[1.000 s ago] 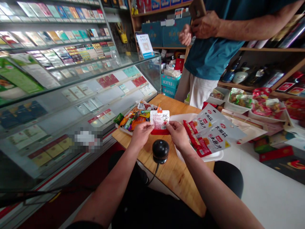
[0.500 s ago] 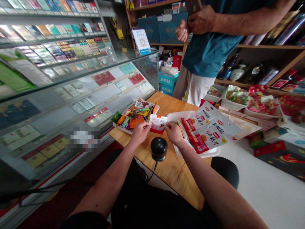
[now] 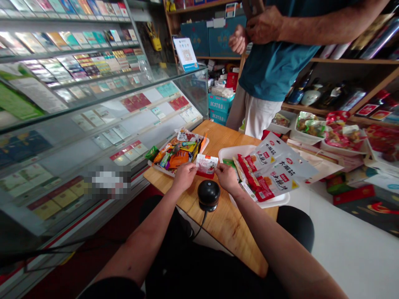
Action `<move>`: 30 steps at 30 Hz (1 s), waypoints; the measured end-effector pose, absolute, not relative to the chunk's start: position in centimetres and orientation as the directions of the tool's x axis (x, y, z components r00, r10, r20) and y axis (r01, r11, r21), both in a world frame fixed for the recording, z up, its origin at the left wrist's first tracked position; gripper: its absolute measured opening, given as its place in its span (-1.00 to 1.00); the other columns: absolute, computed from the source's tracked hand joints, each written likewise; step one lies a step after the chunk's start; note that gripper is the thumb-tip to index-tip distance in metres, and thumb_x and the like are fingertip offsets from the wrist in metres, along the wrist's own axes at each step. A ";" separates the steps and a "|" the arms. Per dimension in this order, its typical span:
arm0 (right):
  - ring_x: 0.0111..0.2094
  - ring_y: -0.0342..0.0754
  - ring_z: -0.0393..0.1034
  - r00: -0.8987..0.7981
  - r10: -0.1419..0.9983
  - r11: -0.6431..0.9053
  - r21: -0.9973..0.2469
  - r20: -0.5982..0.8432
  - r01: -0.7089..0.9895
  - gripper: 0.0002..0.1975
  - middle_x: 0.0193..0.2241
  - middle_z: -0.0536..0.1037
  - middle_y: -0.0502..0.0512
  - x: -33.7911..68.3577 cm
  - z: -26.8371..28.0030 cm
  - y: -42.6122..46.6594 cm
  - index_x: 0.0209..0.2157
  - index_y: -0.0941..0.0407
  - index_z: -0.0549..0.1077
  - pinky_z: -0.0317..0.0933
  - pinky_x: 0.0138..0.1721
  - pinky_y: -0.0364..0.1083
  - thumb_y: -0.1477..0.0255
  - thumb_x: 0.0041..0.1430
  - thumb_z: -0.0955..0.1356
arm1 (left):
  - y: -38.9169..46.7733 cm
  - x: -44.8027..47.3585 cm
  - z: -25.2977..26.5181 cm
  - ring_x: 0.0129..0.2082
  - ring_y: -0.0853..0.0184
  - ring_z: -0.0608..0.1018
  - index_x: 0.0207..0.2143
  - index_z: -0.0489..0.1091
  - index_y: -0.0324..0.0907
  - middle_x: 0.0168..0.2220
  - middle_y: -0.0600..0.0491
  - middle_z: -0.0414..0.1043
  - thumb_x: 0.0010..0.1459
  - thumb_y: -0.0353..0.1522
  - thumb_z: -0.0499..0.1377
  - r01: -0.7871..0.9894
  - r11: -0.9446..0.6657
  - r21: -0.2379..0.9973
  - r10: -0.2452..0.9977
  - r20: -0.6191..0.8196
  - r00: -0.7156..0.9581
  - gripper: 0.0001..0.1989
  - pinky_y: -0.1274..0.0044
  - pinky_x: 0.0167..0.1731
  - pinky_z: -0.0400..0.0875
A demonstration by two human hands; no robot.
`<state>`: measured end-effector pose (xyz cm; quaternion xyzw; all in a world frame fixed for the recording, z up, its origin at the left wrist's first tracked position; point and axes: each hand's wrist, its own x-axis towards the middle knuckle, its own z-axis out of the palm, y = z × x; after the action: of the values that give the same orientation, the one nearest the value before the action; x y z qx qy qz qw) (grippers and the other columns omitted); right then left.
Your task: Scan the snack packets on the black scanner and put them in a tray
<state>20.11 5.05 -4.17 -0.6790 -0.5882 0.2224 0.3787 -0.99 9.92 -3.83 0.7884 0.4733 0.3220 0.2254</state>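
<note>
- Red-and-white packet point(image 3: 207, 163) here, just beyond the black device point(image 3: 208, 192)!
- Left hand point(image 3: 184, 176): fingers closed, pinching its left edge.
- Right hand point(image 3: 227, 176): fingertips pinching the right.

Over on the left runs a glass counter point(image 3: 193, 94), with rows of small packs point(image 3: 64, 41) racked behind it and a code sign point(image 3: 187, 54) standing at its far end. Beyond, a person point(image 3: 264, 77) in a teal shirt stands by wooden shelves point(image 3: 358, 61) holding bottles point(image 3: 296, 96), near stacked turquoise boxes point(image 3: 220, 103).
</note>
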 end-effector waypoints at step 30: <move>-0.50 -0.12 0.20 0.340 0.925 -0.003 -0.894 0.168 0.449 -0.74 -0.55 0.41 -0.01 22.1 -1.1 2.0 -0.42 0.16 0.47 0.02 -0.45 -0.14 0.25 0.17 0.32 | 8.3 3.6 1.0 -0.21 0.23 0.52 -0.24 0.55 -0.20 -0.27 -0.06 0.51 0.30 -0.33 0.12 0.612 -0.520 0.596 0.852 0.411 0.325 -0.79 0.45 -0.13 0.35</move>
<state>22.07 1.97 -1.13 -0.6631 -0.5181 0.2484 0.4798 3.56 8.32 0.99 0.7961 0.4597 0.3554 0.1689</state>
